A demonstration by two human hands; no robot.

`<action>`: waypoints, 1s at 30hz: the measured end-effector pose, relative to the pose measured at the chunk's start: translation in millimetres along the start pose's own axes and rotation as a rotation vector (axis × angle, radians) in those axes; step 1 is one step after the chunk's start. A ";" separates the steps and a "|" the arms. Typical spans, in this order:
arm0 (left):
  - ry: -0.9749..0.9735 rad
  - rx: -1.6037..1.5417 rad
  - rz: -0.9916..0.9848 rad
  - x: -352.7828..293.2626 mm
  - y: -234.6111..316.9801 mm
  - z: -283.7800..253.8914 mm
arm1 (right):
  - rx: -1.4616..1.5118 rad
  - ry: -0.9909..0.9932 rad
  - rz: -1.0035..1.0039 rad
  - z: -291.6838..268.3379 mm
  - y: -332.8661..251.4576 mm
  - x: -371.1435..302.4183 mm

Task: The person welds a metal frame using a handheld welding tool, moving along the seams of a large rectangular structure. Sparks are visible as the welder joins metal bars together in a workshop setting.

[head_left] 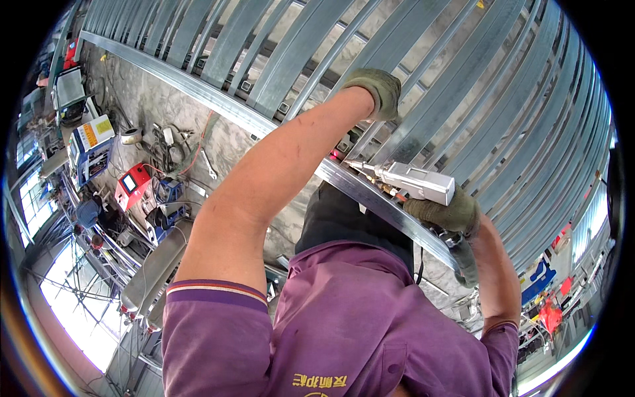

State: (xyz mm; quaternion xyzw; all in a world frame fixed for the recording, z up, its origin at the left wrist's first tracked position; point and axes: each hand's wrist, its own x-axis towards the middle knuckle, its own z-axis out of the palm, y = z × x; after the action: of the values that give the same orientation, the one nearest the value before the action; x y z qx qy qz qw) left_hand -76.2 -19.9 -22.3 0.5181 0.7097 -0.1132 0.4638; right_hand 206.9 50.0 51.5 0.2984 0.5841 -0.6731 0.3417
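A large frame of galvanized metal slats and tubes lies before me, joined along a bottom rail (231, 114). My left hand (378, 92), in an olive work glove, is closed in a fist round a thin metal tube (365, 140) just above that rail; the fingers' far side is hidden. In my right hand (453, 215), also gloved, is a silver handheld welding gun (418, 182). Its narrow tip points left at the tube's foot, where a small red glow (335, 153) shows on the rail. I cannot tell whether the tip touches the metal.
On the concrete floor at left stand a red machine with a screen (132, 185) and a blue-and-white machine (92, 149). A wrench (208, 164), cables and a red hose lie near them. Blue and red objects (539, 281) are at far right. More slats fill the upper right.
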 end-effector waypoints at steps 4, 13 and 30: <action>0.005 0.012 0.014 -4.3 0.0 -2.4 | -0.037 -0.041 0.062 -2.4 3.1 5.6; 0.017 0.022 0.022 -3.5 5.0 -3.4 | -0.216 0.028 -0.085 8.8 9.2 -11.8; -0.076 -0.097 -0.021 4.7 3.3 -5.1 | -0.092 0.033 -0.023 2.6 6.7 -7.3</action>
State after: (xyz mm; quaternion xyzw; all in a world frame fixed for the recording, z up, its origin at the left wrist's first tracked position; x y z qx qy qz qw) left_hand -76.4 -12.3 -22.1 0.4831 0.7016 -0.1031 0.5135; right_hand 216.6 47.7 53.8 0.2867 0.6236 -0.6443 0.3375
